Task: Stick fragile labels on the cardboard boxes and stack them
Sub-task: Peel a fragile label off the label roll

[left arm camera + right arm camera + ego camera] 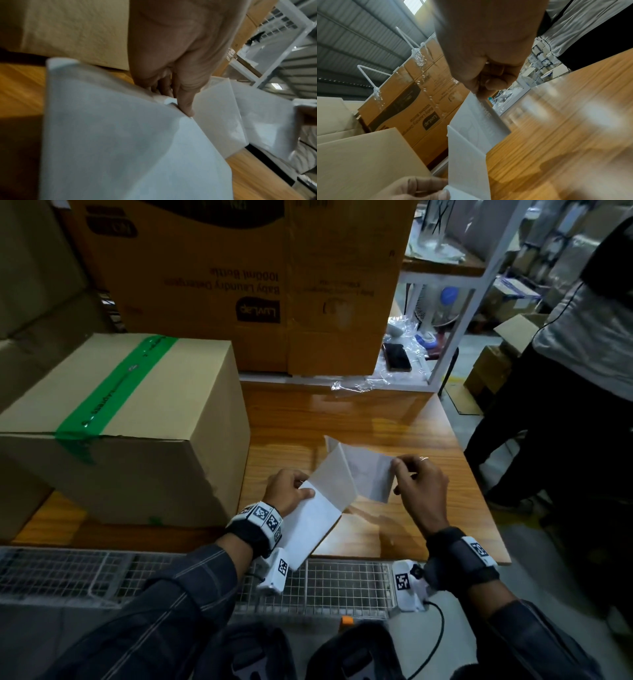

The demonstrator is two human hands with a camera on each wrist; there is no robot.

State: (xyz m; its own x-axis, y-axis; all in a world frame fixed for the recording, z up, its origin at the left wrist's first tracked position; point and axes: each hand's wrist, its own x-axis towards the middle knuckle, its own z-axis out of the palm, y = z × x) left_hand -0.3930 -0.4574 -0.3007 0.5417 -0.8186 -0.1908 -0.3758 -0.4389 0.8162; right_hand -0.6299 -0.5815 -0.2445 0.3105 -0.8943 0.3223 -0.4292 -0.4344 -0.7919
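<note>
A fan-folded strip of white labels hangs over the wooden table between my two hands. My left hand pinches the near panel of the strip, thumb on top. My right hand pinches the far panel's edge, where faint print shows. A sealed cardboard box with green tape stands on the table just left of my left hand, also seen in the right wrist view.
A large printed carton stands behind the table. A phone and plastic wrap lie on a white rack at the back right. A person in dark trousers stands at the right. A wire grid runs along the table's near edge.
</note>
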